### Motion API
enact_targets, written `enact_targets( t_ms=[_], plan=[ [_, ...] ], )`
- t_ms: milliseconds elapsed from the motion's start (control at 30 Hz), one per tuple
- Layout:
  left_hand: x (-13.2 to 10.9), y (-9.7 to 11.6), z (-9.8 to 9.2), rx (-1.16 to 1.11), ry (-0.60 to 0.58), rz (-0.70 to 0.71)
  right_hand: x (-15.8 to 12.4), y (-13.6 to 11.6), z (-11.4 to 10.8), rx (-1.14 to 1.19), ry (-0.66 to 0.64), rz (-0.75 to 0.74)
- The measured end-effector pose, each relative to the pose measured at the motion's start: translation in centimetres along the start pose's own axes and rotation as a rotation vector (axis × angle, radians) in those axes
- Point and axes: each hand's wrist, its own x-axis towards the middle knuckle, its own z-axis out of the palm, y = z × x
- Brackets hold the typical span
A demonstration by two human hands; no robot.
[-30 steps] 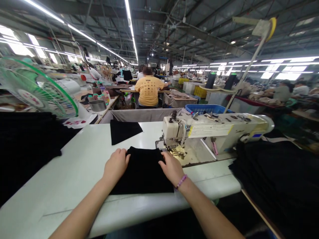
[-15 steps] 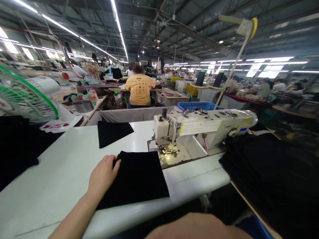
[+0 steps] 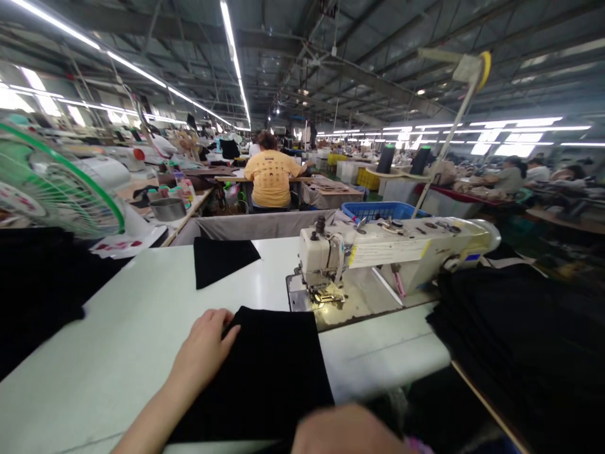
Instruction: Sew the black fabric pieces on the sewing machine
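A black fabric piece [image 3: 278, 366] lies on the pale table in front of me, its far right corner just short of the sewing machine [image 3: 378, 243]. My left hand [image 3: 205, 347] is closed at the fabric's far left corner, thumb on top and fingers curled at the edge. Blurred at the bottom of the view, my right hand [image 3: 347, 432] is by the fabric's near right corner; its fingers cannot be made out. Farther back on the table is a smaller black piece [image 3: 222, 260]. The machine's needle area is lit, with no cloth under the presser foot.
Black fabric is heaped at the right [image 3: 510, 328], and another dark pile [image 3: 38, 284] sits at the left. A green-rimmed fan [image 3: 61, 183] stands at the left. Behind the machine is a blue basket [image 3: 378, 209]. Farther off, a person in a yellow shirt [image 3: 270, 176] sits facing away.
The fabric has slid slightly toward me, and my left hand has moved with it. My right hand has shifted at the bottom of the view. The whole view has tilted a little.
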Motion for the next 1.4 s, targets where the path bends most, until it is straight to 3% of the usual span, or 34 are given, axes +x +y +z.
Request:
enact_targets(
  t_ms=[133, 200, 333, 533, 600, 733, 833, 1100, 1267, 1400],
  plan=[
    [1.0, 0.0, 0.1, 0.002, -0.066, 0.012, 2.7, 2.2, -2.0, -0.445, 0.563, 0.175],
    [0.9, 0.4, 0.1, 0.004, -0.068, 0.022, 4.4, 4.1, -3.2, -0.580, 0.703, 0.215],
    [0.3, 1.3, 0.0, -0.014, -0.029, 0.027, 6.6, 6.7, -4.1, -0.554, 0.731, 0.212],
    [-0.8, 1.6, -1.2, -0.187, 0.066, -0.006, 6.8, 7.1, -3.0, -0.286, 0.743, 0.114],
    [-1.6, 1.7, -1.7, -0.373, 0.089, -0.096, 6.5, 7.3, -2.6, -0.152, 0.761, 0.087],
    [-3.1, 2.2, -2.6, -0.998, 0.171, -0.294, 6.0, 7.9, -2.3, 0.059, 0.779, 0.065],
    [-3.6, 2.8, -3.4, -1.181, 0.211, -0.304, 5.9, 7.8, -2.7, 0.168, 0.749, 0.071],
    [-4.8, 4.2, -6.5, -1.245, 0.248, -0.279, 6.9, 5.8, -3.1, 0.417, 0.640, 0.057],
    [-4.6, 4.2, -6.6, -1.265, 0.317, -0.435, 6.1, 4.9, -2.9, 0.402, 0.874, 0.016],
    [-4.7, 4.4, -6.1, -1.225, 0.317, -0.397, 4.0, 4.3, -3.5, 0.327, 1.013, 0.041]
  ],
)
